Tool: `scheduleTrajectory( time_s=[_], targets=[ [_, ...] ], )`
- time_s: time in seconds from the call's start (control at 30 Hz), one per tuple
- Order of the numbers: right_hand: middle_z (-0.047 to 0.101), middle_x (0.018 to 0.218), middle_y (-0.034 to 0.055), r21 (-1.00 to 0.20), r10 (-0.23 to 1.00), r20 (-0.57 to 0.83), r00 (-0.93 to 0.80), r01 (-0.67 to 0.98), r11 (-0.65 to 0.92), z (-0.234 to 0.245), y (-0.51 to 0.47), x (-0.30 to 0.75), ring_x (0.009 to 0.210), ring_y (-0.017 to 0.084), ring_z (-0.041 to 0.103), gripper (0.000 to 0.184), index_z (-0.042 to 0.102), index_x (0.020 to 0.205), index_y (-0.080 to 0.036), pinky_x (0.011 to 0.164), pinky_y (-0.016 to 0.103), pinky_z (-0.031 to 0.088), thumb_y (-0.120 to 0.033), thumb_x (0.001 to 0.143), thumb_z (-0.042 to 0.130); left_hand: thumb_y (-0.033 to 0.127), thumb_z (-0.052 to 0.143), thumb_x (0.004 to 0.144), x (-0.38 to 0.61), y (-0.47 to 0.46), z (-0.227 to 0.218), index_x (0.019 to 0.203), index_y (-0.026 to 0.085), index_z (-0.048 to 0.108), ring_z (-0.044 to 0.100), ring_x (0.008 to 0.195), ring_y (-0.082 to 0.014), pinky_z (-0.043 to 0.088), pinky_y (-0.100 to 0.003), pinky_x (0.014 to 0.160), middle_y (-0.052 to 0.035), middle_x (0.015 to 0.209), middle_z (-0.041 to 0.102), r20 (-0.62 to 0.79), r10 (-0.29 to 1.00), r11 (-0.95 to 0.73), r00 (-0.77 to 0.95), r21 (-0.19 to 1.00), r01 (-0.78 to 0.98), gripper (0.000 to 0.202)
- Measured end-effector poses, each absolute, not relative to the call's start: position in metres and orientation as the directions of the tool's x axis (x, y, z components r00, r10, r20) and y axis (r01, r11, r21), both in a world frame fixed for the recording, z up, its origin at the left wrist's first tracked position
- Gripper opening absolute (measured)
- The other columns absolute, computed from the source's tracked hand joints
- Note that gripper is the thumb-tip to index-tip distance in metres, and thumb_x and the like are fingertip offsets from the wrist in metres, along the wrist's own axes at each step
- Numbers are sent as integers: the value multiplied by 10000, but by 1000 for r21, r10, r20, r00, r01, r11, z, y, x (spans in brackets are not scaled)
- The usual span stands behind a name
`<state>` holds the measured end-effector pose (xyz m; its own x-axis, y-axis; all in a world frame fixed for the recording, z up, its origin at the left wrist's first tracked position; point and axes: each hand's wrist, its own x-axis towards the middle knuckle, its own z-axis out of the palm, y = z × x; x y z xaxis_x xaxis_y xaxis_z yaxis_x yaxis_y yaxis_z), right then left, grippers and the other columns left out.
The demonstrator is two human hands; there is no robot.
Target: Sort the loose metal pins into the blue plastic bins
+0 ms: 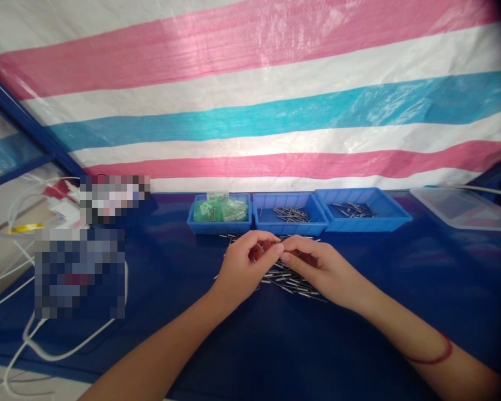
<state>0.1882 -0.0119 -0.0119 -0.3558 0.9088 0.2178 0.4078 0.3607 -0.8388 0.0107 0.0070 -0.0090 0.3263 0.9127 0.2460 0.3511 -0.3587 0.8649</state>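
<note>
Striped plastic sheeting in pink, white and turquoise fills the upper part of the frame, behind a glossy dark blue tabletop. Three open blue plastic bins stand side by side at the centre and right of centre. The left blue bin holds translucent green plastic packaging with pale, small pieces showing through. The middle blue bin contains a loose heap of thin silvery metal rods, with one piece apart near its left wall. The right blue bin has a smaller scatter of similar slim metal pieces. Farther right lies a clear, shallow plastic lid or tray.

At the centre of the frame, in front of the bins, a loose pile of slender dark and silvery metal rods lies on the tabletop, partly hidden by the hands. Over it, the left hand and the right hand meet at the fingertips, each with fingers curled and thumb close to the index finger; whether either grips a rod cannot be told. White cables loop across the lower left.
</note>
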Motion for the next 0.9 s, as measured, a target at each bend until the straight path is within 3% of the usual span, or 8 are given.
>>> scheduleTrajectory(
  time_s=[0.3, 0.63, 0.9],
  targets=[
    [674, 888, 54, -918, 935, 159, -318, 300, 258, -13, -12, 187, 853, 198, 612, 253, 665, 973, -198, 760, 331, 495, -377, 890, 507, 317, 572, 856, 9, 6, -7, 871, 173, 660, 498, 633, -104, 403, -215, 589, -2, 761, 616, 301, 900, -407, 316, 841, 358, 169],
    [629, 755, 29, -958, 986, 119, -112, 247, 144, -10, -11, 190, 672, 158, 570, 250, 630, 870, -184, 612, 288, 478, -415, 778, 649, 272, 574, 848, 9, 9, -4, 882, 172, 656, 488, 625, -99, 407, -218, 599, -2, 767, 605, 309, 902, -409, 301, 835, 367, 134],
    [612, 741, 25, -954, 982, 179, -61, 233, 188, -3, -14, 193, 663, 149, 556, 224, 627, 846, -199, 596, 280, 482, -409, 773, 659, 306, 569, 853, 9, 12, -8, 900, 173, 643, 501, 626, -105, 410, -222, 597, -1, 764, 608, 248, 908, -377, 339, 837, 396, 159]
  ],
)
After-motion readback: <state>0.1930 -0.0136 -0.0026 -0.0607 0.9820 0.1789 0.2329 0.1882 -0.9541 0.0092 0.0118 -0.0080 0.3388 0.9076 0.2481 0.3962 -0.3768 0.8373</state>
